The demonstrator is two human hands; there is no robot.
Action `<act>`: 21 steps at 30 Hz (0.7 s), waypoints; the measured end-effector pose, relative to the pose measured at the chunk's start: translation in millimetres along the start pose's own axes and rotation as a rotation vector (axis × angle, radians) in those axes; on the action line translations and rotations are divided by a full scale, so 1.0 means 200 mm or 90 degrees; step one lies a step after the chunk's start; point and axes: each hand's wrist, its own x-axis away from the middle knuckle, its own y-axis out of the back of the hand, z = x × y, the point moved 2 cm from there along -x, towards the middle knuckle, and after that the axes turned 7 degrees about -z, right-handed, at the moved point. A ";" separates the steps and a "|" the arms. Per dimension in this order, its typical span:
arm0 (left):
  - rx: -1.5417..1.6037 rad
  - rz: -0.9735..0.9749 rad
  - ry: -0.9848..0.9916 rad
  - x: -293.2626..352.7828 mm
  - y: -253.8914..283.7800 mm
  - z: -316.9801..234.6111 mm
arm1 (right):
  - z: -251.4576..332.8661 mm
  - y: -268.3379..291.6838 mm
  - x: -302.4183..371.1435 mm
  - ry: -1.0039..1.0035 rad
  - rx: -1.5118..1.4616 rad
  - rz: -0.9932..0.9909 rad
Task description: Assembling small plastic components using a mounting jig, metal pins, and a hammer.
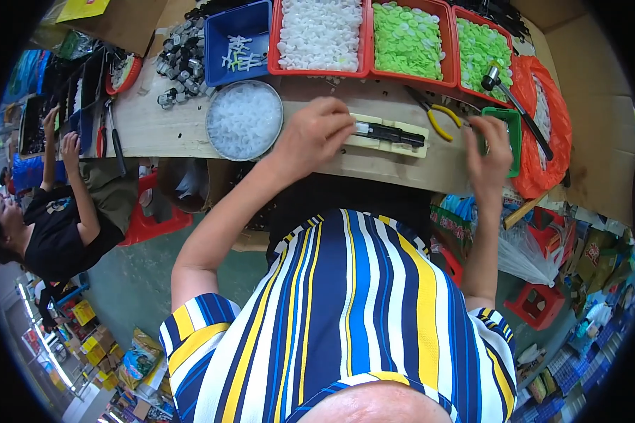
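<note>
On the table in front of me lies a cream block-shaped holder (417,151), with a slim black part (395,135) lying lengthwise along it. The part has a clear, silvery end at the left. My left hand (316,138) is at that end, with fingers bent and pressed together on it. To the right, my right hand (490,156) is raised at the left side of a small green tray (515,144). Its fingers are curled and slightly blurred, so their grip is unclear. Yellow-handled pliers (441,121) lie between the holder and my right hand.
Red bins (365,72) of white and green pieces line the back, beside a blue bin (237,77). A round tub (244,120) of translucent pieces stands left. A hammer (522,113) crosses an orange bag (561,141) at right. A co-worker (63,225) sits at far left.
</note>
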 end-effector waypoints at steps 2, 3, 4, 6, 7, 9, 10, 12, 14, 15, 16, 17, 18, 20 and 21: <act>-0.042 -0.096 -0.050 -0.10 0.05 0.03 | -0.16 0.09 0.05 -0.084 0.117 -0.012; -0.066 -0.119 -0.047 -0.14 0.07 0.05 | -0.23 0.11 0.07 -0.056 0.173 -0.022; -0.116 -0.134 -0.065 -0.20 0.10 0.07 | -0.27 0.12 0.08 -0.055 0.174 -0.023; -0.234 -0.170 -0.105 -0.32 0.14 0.14 | -0.32 0.12 0.10 -0.094 0.238 0.016; -0.259 -0.177 -0.109 -0.37 0.14 0.19 | -0.33 0.12 0.10 -0.093 0.237 0.014; -0.290 -0.181 -0.119 -0.47 0.14 0.27 | -0.35 0.11 0.09 -0.073 0.233 0.033; -0.290 -0.180 -0.122 -0.52 0.14 0.29 | -0.35 0.10 0.08 -0.074 0.232 0.031; -0.328 -0.222 -0.184 -0.61 0.15 0.30 | -0.37 0.07 0.07 -0.077 0.223 0.043; -0.353 -0.226 -0.194 -0.69 0.15 0.33 | -0.35 0.07 0.06 -0.101 0.197 0.032; -0.370 -0.223 -0.207 -0.72 0.14 0.35 | -0.35 0.07 0.06 -0.124 0.173 0.025; -0.388 -0.219 -0.221 -0.75 0.14 0.37 | -0.35 0.07 0.06 -0.124 0.170 0.024; -0.388 -0.217 -0.224 -0.76 0.12 0.39 | -0.35 0.07 0.07 -0.122 0.169 0.016; -0.377 -0.186 -0.208 -0.76 0.11 0.41 | -0.36 0.07 0.07 -0.121 0.169 0.009; -0.360 -0.151 -0.200 -0.75 0.08 0.44 | -0.35 0.09 0.06 -0.120 0.165 0.009; -0.348 -0.147 -0.201 -0.73 0.08 0.44 | -0.34 0.10 0.07 -0.117 0.162 0.011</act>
